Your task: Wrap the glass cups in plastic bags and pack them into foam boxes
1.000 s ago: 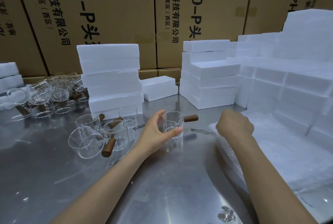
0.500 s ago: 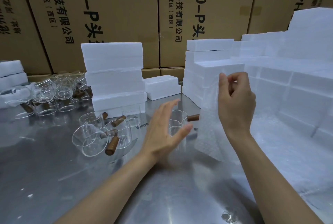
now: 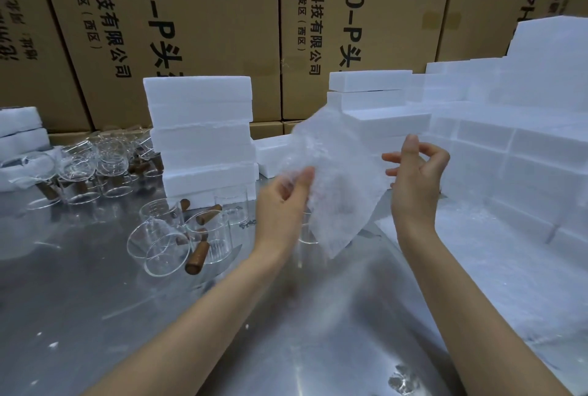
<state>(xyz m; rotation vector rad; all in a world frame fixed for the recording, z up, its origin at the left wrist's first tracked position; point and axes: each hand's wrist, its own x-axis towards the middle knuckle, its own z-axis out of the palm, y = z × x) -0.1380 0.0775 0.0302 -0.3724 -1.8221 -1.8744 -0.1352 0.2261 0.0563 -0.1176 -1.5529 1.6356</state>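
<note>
Pinching plastic bag (image 3: 337,179) with left hand (image 3: 281,201), right hand (image 3: 416,182) apparently too, bag slanting, lower corner pointing down

The big brown boxes (image 3: 203,13) at the back say "信科技有限公司", "(西区)" and "4.0-P头" in black.

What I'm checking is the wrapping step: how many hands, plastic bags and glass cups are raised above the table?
Hands: 2, the left hand and the right hand
Plastic bags: 1, the plastic bag between them
Glass cups: 0, the glass cups in view are all down on the table
Total: 3
</note>
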